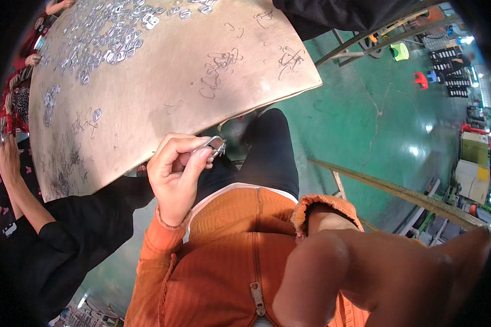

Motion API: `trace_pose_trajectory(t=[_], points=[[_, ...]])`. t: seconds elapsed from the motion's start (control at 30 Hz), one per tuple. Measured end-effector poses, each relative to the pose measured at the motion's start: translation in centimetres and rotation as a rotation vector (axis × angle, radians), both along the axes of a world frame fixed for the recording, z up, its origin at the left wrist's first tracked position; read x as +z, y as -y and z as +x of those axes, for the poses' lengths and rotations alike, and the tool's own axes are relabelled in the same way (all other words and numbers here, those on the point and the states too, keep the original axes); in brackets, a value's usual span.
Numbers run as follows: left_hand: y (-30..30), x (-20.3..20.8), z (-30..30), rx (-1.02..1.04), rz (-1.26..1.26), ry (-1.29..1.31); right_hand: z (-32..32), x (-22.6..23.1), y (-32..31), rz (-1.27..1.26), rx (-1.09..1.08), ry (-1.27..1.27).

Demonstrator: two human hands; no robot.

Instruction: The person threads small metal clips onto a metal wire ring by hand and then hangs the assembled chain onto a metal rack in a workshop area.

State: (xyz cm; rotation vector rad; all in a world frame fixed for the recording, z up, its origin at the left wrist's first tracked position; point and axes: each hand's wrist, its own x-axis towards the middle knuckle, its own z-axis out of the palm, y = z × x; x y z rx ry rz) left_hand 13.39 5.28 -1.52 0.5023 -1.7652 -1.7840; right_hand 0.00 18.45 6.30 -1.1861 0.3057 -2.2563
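Note:
My left hand (pixel 174 173) is raised just off the table's near edge. Its thumb and index finger pinch a small silver metal buckle (pixel 218 143), a rounded loop with thin prongs at one side. Very large and close to the camera at the lower right is my right hand (pixel 365 270). Its fingers spread apart toward the picture's rim, with nothing visible between them; the fingertips are partly cut off. On the pale tabletop (pixel 147 98) lie many similar silver buckles (pixel 114 46), spread over the far left. Bent thin wire pieces (pixel 221 62) lie in loose heaps.
A co-worker's black-sleeved arm (pixel 87 218) reaches in at the left, its hand (pixel 6 158) beside the table. Other people's hands (pixel 33 59) show along the far left edge. Dark clothing (pixel 338 13) overhangs the far right corner. A metal rail (pixel 398 191) crosses the green floor (pixel 360 120) at right.

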Motion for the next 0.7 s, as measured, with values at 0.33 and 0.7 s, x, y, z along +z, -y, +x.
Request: trace_pose_trajectory(t=[0.33, 0.7], points=[[0.4, -0.2, 0.9, 0.005, -0.008, 0.028, -9.0, -8.4, 7.9, 0.672, -0.383, -0.262], [0.4, -0.1, 1.0, 0.065, -0.109, 0.088, -13.8, -15.6, 18.0, 1.478, -0.553, -1.725]])
